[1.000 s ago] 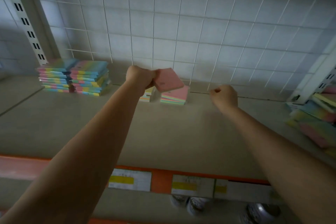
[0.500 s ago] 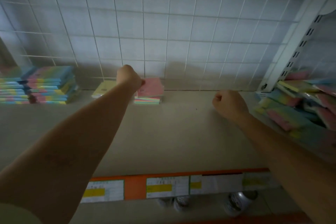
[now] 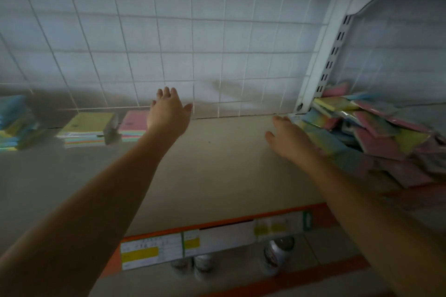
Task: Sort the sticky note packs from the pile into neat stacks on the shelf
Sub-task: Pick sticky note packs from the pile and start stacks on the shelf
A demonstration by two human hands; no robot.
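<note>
Flat-fingered, empty grip of left hand (image 3: 169, 113) and right hand (image 3: 288, 136) (by glossy square packs (image 3: 376, 132)) over smooth shelf (image 3: 217, 166).

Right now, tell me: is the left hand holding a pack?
No, the left hand is open and empty above the shelf.

head view | looks forward and down | close over shelf (image 3: 224, 164) | single view

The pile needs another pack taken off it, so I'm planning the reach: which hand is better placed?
Probably the right hand: open, at the edge of the pile. The left hand is over by the pink stack.
</note>
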